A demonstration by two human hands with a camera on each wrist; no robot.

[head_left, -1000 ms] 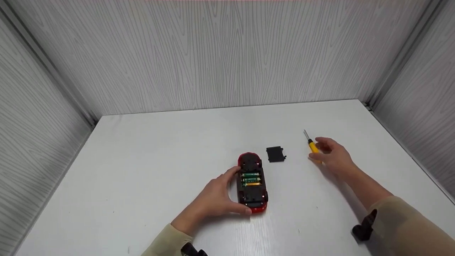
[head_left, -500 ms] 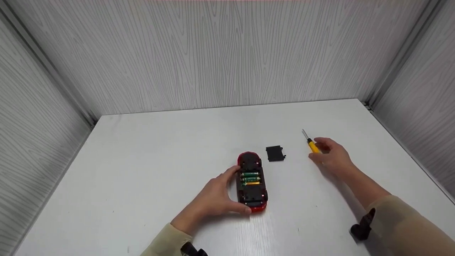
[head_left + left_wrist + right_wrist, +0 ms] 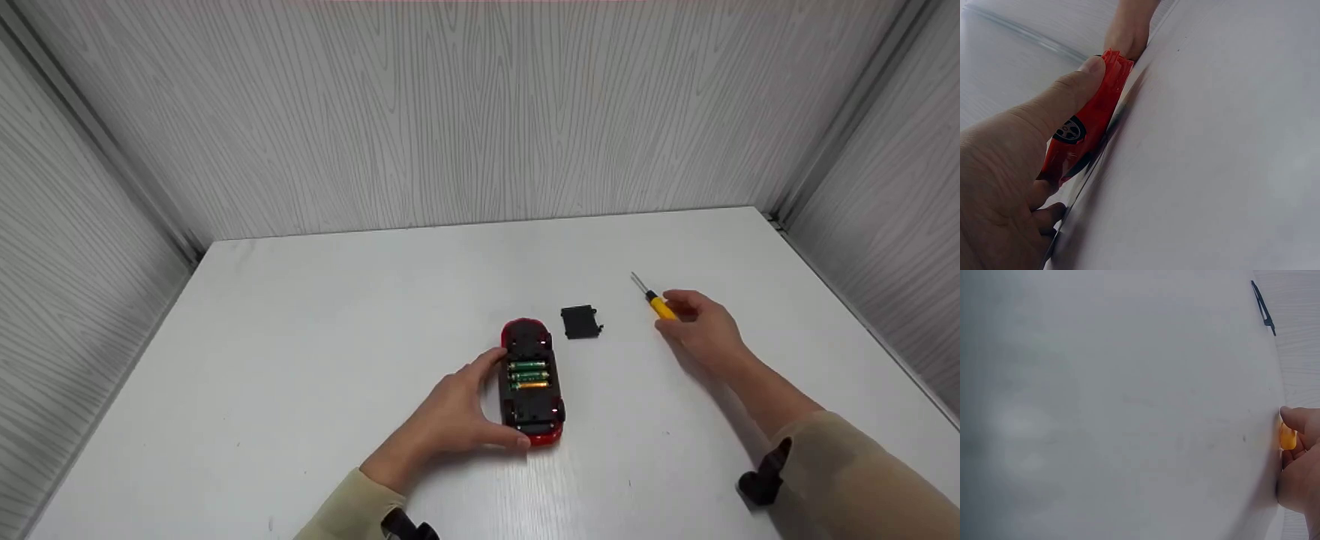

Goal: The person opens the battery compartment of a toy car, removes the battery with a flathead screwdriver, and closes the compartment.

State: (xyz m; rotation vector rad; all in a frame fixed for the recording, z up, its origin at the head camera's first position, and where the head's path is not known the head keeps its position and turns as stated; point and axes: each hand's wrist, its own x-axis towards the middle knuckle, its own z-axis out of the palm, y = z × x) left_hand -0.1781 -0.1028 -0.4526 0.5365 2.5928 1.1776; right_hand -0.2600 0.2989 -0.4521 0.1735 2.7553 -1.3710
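A red toy car point(image 3: 534, 409) lies wheels-up on the white table, its dark underside facing me. Three batteries point(image 3: 529, 376) sit in its uncovered compartment. My left hand point(image 3: 454, 420) holds the car, thumb at the near end and fingertips along the left side; the left wrist view shows the thumb on the red body point(image 3: 1098, 104). Over on the right, my right hand point(image 3: 705, 330) pinches the yellow handle of a screwdriver point(image 3: 661, 307), whose metal shaft points away and leftward. The right wrist view shows the yellow handle point(image 3: 1288, 437) between thumb and fingers.
A black battery cover point(image 3: 580, 322) lies flat between the car and the screwdriver. Grey wood-grain panels point(image 3: 480, 112) rise behind the table point(image 3: 300, 337) and on both sides. A black strap piece point(image 3: 765, 476) hangs at the right sleeve.
The screwdriver's tip has swung a little to the left, and more of its handle is now hidden in the right hand. The left hand keeps its place on the car.
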